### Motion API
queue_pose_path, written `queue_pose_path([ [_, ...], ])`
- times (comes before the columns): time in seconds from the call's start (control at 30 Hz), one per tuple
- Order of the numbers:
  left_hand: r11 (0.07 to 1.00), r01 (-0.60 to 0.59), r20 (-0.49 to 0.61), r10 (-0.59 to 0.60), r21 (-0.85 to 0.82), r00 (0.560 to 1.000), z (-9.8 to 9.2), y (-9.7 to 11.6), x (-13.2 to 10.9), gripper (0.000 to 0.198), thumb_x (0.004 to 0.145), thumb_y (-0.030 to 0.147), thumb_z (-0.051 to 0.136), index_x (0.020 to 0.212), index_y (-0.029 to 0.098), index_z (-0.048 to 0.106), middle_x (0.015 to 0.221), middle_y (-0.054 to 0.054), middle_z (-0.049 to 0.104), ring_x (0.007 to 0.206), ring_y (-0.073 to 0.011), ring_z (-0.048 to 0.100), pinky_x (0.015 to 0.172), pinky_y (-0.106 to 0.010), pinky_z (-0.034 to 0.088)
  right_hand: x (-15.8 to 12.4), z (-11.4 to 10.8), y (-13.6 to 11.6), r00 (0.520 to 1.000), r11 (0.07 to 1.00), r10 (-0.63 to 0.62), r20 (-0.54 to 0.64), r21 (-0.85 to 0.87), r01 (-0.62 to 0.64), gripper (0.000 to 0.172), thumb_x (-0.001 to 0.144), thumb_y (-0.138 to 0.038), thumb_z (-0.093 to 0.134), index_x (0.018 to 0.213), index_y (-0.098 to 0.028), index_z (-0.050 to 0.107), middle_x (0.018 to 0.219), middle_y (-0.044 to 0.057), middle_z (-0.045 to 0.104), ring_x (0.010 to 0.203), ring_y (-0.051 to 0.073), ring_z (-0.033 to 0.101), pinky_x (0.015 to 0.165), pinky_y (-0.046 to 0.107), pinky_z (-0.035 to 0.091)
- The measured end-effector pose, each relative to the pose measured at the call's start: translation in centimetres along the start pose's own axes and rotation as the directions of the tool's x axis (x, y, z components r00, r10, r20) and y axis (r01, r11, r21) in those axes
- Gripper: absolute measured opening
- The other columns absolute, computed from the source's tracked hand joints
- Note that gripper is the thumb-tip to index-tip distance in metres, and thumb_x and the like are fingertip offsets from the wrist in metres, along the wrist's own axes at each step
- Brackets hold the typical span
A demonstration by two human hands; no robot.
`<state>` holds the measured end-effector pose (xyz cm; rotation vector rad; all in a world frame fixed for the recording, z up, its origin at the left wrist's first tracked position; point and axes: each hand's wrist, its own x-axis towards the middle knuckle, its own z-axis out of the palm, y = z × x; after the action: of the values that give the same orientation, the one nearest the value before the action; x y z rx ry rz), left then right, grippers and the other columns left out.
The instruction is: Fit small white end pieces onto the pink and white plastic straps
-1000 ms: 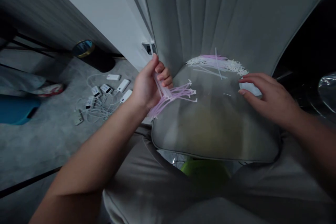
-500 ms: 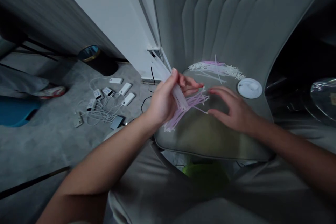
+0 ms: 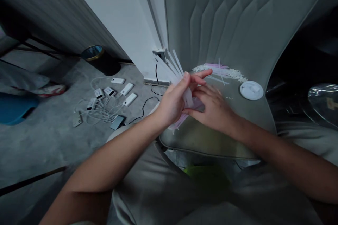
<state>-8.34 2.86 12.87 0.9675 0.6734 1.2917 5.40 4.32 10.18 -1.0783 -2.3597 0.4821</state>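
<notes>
My left hand (image 3: 174, 102) is wrapped round a bundle of long, thin whitish strips (image 3: 173, 68), which fan out past the thumb toward the upper left. Against its palm side, my right hand (image 3: 215, 107) closes thumb and fingers round the bundle's lower end. Below the hands, a loose pile of thin pink-purple sticks with white ends (image 3: 178, 123) lies on the chair seat (image 3: 224, 137), partly covered. Farther back on the seat is a second pile of white and pink sticks (image 3: 221, 70), one lying across the others. Beside that pile rests a round white lid-like dish (image 3: 251, 90).
The padded chair back (image 3: 232, 14) rises behind the piles. On the floor at left are several white power banks (image 3: 130, 99) with tangled cables, a black bin (image 3: 101, 59) and a blue container (image 3: 17, 110). Another person's shoe (image 3: 52, 90) shows at far left.
My right hand has moved left from the pink sticks and closed on the bundle's lower end. The strips in my left hand have spread apart at the top. The view has shifted slightly.
</notes>
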Motion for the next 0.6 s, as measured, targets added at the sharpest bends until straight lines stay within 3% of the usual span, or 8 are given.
queue_pose_path([
  [0.1, 1.000, 0.004, 0.006, -0.004, -0.009, 1.000, -0.38, 0.12, 0.09, 0.044, 0.101, 0.040, 0.031, 0.083, 0.021, 0.067, 0.124, 0.000, 0.067, 0.130, -0.0195, 0.053, 0.114, -0.039, 0.039, 0.07, 0.27, -0.31, 1.000, 0.999, 0.028, 0.003, -0.042, -0.027, 0.032, 0.082, -0.050, 0.064, 0.099, -0.023, 0.065, 0.120, 0.009, 0.066, 0.129, 0.037, 0.047, 0.109, 0.067, 0.026],
  [0.23, 1.000, -0.001, -0.012, 0.001, -0.025, 1.000, -0.78, 0.08, 0.34, 0.045, 0.102, 0.038, 0.029, 0.087, 0.022, 0.068, 0.118, 0.001, 0.070, 0.132, -0.0181, 0.052, 0.117, -0.039, 0.036, 0.17, 0.33, -0.42, 0.999, 0.999, 0.030, 0.023, -0.043, -0.029, 0.021, 0.085, -0.039, 0.062, 0.096, -0.023, 0.066, 0.118, 0.009, 0.067, 0.133, 0.038, 0.043, 0.109, 0.073, 0.021],
  [0.43, 0.999, 0.001, -0.097, -0.004, -0.032, 0.995, -0.95, -0.01, 0.66, 0.043, 0.101, 0.041, 0.032, 0.088, 0.021, 0.068, 0.118, -0.001, 0.070, 0.133, -0.0200, 0.050, 0.119, -0.040, 0.033, 0.50, -0.19, -0.60, 0.998, 0.998, 0.056, 0.043, -0.020, -0.055, 0.009, 0.085, -0.032, 0.059, 0.085, -0.024, 0.064, 0.104, 0.008, 0.067, 0.127, 0.036, 0.047, 0.106, 0.070, 0.027],
  [0.6, 1.000, 0.001, -0.112, -0.004, -0.025, 0.994, -0.92, -0.23, 0.80, 0.042, 0.101, 0.040, 0.033, 0.089, 0.020, 0.068, 0.118, -0.002, 0.069, 0.135, -0.0209, 0.048, 0.120, -0.041, 0.030, 0.88, -0.34, -0.80, 0.994, 0.999, 0.051, 0.093, -0.003, -0.051, 0.016, 0.084, -0.035, 0.063, 0.090, -0.021, 0.064, 0.108, 0.010, 0.067, 0.117, 0.032, 0.054, 0.104, 0.065, 0.031],
])
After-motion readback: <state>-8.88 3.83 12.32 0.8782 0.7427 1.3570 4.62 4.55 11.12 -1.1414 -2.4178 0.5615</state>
